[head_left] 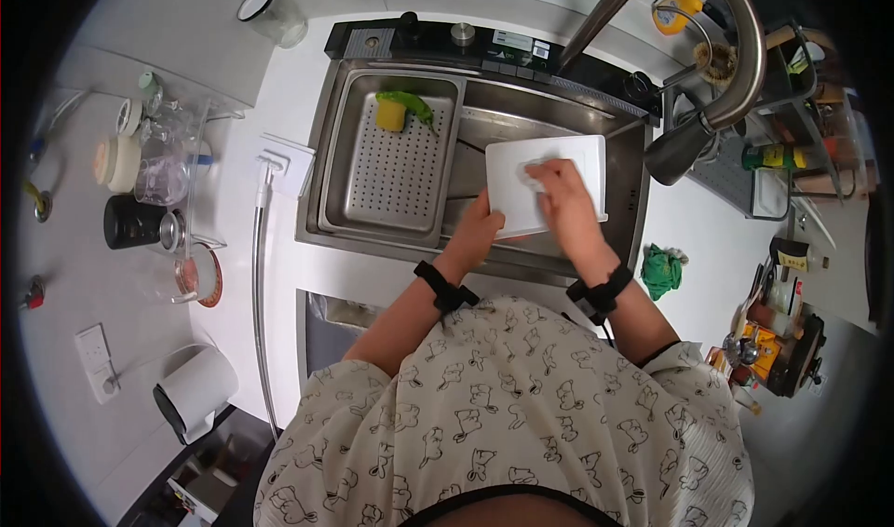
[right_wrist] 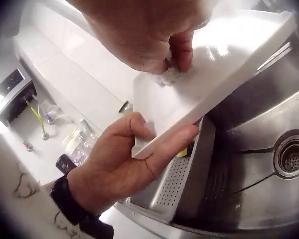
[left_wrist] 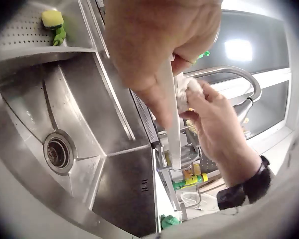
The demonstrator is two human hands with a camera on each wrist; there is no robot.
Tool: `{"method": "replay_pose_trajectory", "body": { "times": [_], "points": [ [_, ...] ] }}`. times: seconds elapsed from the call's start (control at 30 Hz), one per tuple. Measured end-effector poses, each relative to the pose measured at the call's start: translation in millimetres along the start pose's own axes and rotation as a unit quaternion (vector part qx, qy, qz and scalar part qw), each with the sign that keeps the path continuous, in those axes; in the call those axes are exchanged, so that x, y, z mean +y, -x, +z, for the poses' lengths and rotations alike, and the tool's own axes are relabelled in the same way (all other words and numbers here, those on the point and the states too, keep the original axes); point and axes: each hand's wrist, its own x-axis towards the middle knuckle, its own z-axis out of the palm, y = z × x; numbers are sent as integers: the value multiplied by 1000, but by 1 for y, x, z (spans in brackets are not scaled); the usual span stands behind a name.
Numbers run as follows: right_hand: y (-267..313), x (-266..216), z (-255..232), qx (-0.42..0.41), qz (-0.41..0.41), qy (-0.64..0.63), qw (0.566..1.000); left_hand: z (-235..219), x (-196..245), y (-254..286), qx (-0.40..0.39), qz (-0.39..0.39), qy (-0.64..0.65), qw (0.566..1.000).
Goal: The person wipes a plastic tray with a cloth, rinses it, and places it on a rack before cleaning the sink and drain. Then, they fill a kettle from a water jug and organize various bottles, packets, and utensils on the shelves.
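Note:
A white shallow rectangular tray (head_left: pixel 507 178) is held tilted over the right basin of the sink. My left hand (head_left: pixel 475 234) grips its near left corner, the thumb on the inner face and the fingers under the rim, as the right wrist view shows. Inside the tray, my right hand (head_left: pixel 570 206) pinches a crumpled white wad (left_wrist: pixel 183 92), like a tissue or thin cloth. The wad (right_wrist: pixel 169 76) is pressed against the tray's inner face, partly hidden by the fingers. Dark bands with cameras circle both wrists.
Left of the tray, a perforated steel drainer (head_left: pixel 386 182) sits in the sink with a yellow sponge (head_left: pixel 390 114) and a green curled thing (head_left: pixel 414 108). The faucet (head_left: pixel 689 145) arches at right. A green cloth (head_left: pixel 663 271) lies on the right counter, before a dish rack (head_left: pixel 778 108).

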Motion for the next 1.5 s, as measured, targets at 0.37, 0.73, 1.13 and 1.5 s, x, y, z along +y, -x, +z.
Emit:
{"method": "replay_pose_trajectory", "body": {
  "times": [0.37, 0.73, 1.13, 1.5],
  "points": [
    [33, 19, -11, 60, 141, 83, 985, 2, 11, 6, 22, 7, 60, 998],
    [17, 16, -18, 24, 65, 54, 996, -3, 4, 8, -23, 8, 37, 999],
    [16, 26, -36, 22, 118, 101, 988, -6, 10, 14, -20, 0, 25, 999],
    [27, 25, -29, 55, 123, 72, 988, -5, 9, 18, 4, -37, 67, 997]
  ]
}}
